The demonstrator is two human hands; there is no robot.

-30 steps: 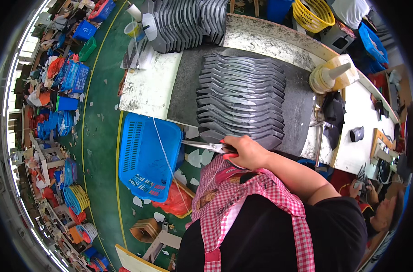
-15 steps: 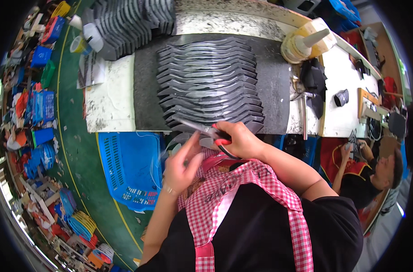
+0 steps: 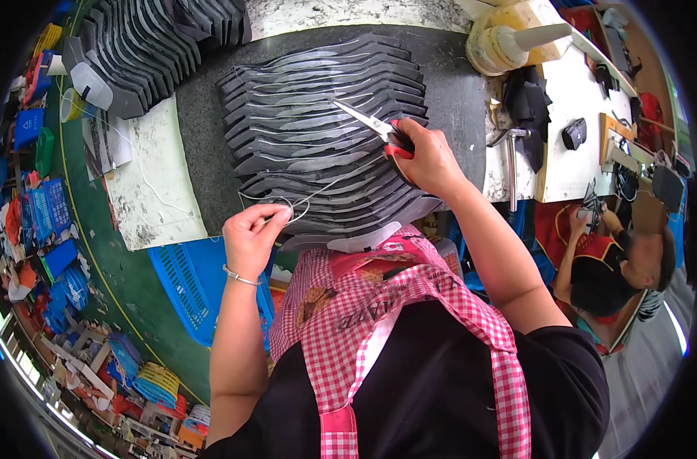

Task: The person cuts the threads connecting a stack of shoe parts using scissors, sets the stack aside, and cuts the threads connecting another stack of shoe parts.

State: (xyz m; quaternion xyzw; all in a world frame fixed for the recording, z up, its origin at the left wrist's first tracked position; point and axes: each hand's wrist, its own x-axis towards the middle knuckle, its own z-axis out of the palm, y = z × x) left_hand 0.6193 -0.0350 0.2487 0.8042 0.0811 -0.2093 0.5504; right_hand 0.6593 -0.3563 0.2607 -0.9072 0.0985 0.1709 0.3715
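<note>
My right hand (image 3: 432, 162) is closed round the red-and-black handles of a pair of scissors (image 3: 373, 126). Their silver blades point up and left over a row of overlapping dark grey curved pieces (image 3: 318, 138) on the black mat. At the near left end of the row, my left hand (image 3: 253, 237) pinches a thin white cord (image 3: 298, 210) between thumb and fingertips. The cord loops beside the fingers, and a strand runs up and right across the pieces. Another white cord (image 3: 146, 180) trails over the table's left end.
Another row of dark pieces (image 3: 142, 53) stands at the far left. A glue container with a spout (image 3: 509, 42) and a hammer (image 3: 512, 168) are on the right. Below the table's left edge sits a blue basket (image 3: 188, 283). At the right, a co-worker (image 3: 601, 283) handles a dark piece.
My hands have moved apart: the right lifted the scissors up and right over the pieces, the left moved left and up. The pinched cord now shows clearly. The view has shifted.
</note>
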